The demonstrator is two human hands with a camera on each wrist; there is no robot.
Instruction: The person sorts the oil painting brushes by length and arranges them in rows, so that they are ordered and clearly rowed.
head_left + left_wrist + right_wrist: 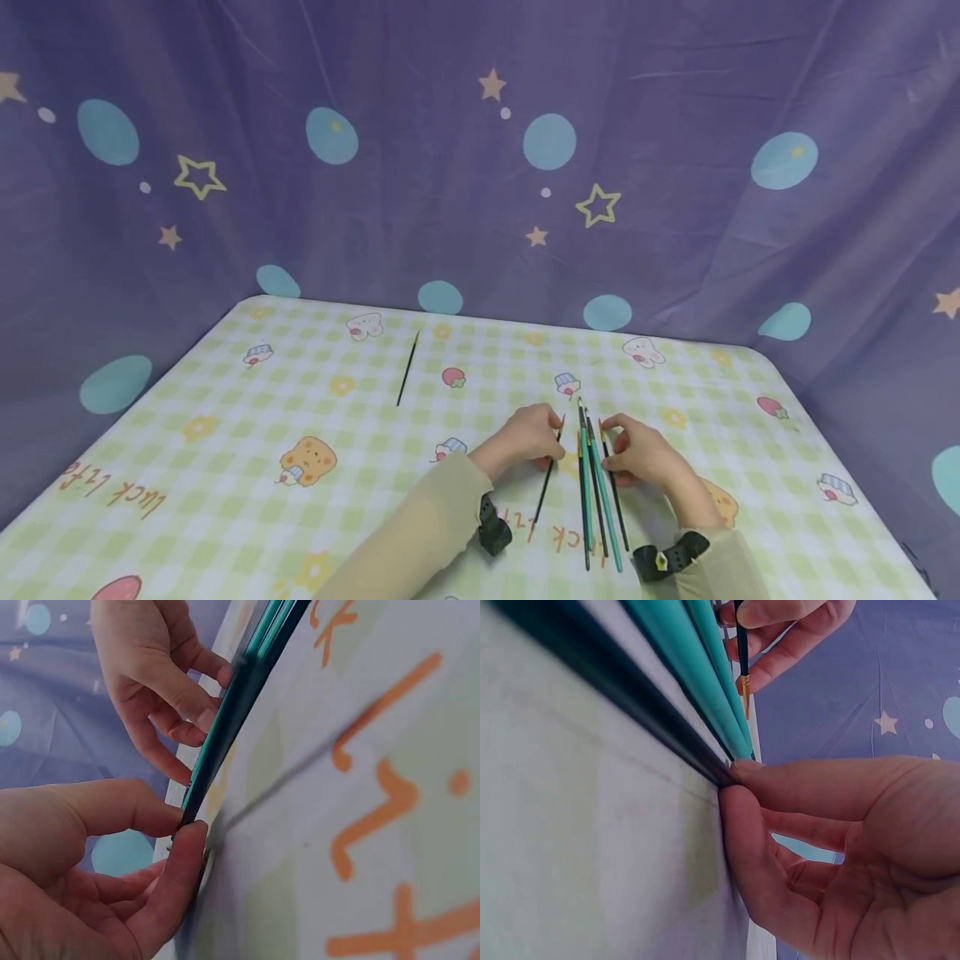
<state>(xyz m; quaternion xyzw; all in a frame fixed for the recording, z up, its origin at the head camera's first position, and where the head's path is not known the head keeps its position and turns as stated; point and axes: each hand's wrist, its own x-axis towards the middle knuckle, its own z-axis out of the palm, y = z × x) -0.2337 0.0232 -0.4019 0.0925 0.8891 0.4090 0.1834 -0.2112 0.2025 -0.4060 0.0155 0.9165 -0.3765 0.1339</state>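
My left hand pinches a thin black paintbrush with an orange tip, its handle end pointing toward me. To the right, my right hand pinches another black paintbrush between thumb and finger, close over the table. Between the hands lie several brushes side by side, including a teal paintbrush and black ones, tips pointing away. The right wrist view shows the right thumb and finger on a dark handle, with teal handles beside it.
A lone black paintbrush lies farther back on the left of the table. A checked, printed tablecloth covers the tabletop. Behind it hangs a purple curtain with stars and blue dots.
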